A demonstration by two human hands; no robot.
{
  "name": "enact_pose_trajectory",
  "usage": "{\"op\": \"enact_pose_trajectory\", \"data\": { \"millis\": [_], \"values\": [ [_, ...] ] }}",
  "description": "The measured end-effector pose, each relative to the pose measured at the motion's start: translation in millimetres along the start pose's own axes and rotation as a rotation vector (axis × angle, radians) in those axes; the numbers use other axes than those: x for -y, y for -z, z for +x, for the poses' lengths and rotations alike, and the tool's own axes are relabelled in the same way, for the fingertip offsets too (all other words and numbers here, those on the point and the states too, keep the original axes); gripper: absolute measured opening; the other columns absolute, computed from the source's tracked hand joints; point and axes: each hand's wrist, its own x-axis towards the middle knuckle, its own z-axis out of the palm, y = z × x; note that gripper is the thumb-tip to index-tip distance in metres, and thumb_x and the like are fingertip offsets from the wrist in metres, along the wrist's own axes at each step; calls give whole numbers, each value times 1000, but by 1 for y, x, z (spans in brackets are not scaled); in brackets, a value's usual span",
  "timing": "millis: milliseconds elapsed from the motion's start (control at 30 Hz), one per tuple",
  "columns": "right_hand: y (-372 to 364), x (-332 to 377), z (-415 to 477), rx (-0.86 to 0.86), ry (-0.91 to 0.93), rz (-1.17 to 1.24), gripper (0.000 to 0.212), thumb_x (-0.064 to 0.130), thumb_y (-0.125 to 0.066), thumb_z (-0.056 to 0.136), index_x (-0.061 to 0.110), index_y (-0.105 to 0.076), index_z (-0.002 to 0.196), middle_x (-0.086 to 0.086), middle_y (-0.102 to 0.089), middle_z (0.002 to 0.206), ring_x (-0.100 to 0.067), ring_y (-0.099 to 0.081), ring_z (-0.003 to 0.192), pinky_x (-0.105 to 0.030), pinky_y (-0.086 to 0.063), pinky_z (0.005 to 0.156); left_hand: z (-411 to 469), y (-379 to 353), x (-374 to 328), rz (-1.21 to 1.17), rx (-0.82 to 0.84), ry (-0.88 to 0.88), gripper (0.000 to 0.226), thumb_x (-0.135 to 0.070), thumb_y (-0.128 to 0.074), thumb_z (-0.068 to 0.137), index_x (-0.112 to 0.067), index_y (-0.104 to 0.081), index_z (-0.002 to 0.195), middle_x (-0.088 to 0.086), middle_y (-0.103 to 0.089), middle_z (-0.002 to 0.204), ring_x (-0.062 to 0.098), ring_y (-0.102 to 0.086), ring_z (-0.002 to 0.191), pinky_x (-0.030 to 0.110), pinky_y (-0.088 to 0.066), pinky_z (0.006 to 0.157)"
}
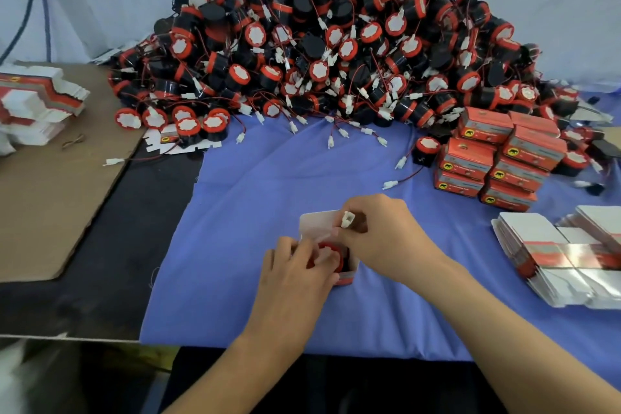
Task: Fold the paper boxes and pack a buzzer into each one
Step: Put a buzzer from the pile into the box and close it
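My right hand (379,239): fingers pinched on the buzzer's white connector (347,219), held just above the open box (316,224). My left hand (295,265): fingers curled round the box's near side, tips touching the red-rimmed buzzer (332,249) sitting inside it; lid flap up. Box stands on the blue cloth (268,185) over the desk. Right of the box: flat blanks (554,255), fanned in a pile. Beyond-right: closed boxes (497,158), stacked, contents hidden. Beyond the box: buzzer heap (319,44), wires tangled. Far left: more blanks (37,101) on cardboard (50,195).
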Motion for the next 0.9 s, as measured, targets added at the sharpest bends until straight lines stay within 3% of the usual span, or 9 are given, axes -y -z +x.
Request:
{"op": "enact_pose_trajectory", "data": {
  "millis": [67,133,233,400,467,533,667,767,900],
  "values": [
    [-10,3,0,-2,33,0,9,14,-58,89,18,-62,81,0,-65,73,-22,-57,66,-24,-43,51,-4,-3,2,-7,-4,8,13,-37,-75,89,-33,-78,101,-4,-66,100,30,-57,85,44,-52,68],
    [-21,7,1,-2,83,-28,10,13,-53,89,17,-54,80,-1,-60,69,-23,-48,61,-28,-37,48,-7,-5,1,-21,64,53,24,-29,-85,81,-36,-75,102,-3,-65,105,31,-57,88,44,-52,69],
    [-32,15,3,39,188,-111,20,10,-48,91,19,-44,73,0,-55,72,-21,-44,62,-34,-36,53,-11,-11,3,-132,26,65,28,-21,-81,79,-36,-73,101,0,-64,107,32,-57,90,40,-49,70],
    [-51,15,-3,102,235,-163,6,10,-46,91,12,-51,89,-3,-58,86,-28,-52,71,-44,-50,60,-23,-24,18,-315,57,97,25,-15,-73,78,-35,-70,92,-1,-60,108,25,-58,96,37,-49,76],
    [-55,13,-4,91,235,-186,6,13,-45,94,15,-50,92,1,-58,89,-27,-52,73,-43,-50,61,-27,-28,22,-454,80,103,14,-28,-70,78,-36,-58,77,-10,-52,96,16,-52,85,34,-43,74],
    [-57,8,-4,88,237,-219,9,16,-45,95,18,-54,96,4,-61,92,-25,-53,78,-40,-49,66,-28,-35,28,-610,-7,119,27,-15,-70,82,-34,-53,71,-6,-46,88,17,-44,77,34,-39,71],
    [-60,-1,-9,80,321,-312,19,35,-42,98,25,-58,100,12,-66,102,-12,-50,98,-30,-30,78,-35,-38,35,-700,-164,84,16,-1,-67,91,-13,-76,97,-14,-62,115,12,-63,103,17,-48,85],
    [-57,-5,-8,134,363,-389,31,41,-29,104,25,-56,106,13,-67,109,-14,-49,113,-32,-33,85,-32,-31,38,-843,-242,192,10,-17,-71,89,-21,-79,93,-15,-68,116,10,-68,105,12,-51,83],
    [-52,-6,-10,173,406,-418,46,44,-13,104,26,-55,108,13,-62,108,-15,-48,108,-35,-38,90,-29,-24,39,-1010,-251,261,22,-7,-76,84,-29,-77,89,-9,-73,112,15,-70,108,17,-56,85]
  ]
}}
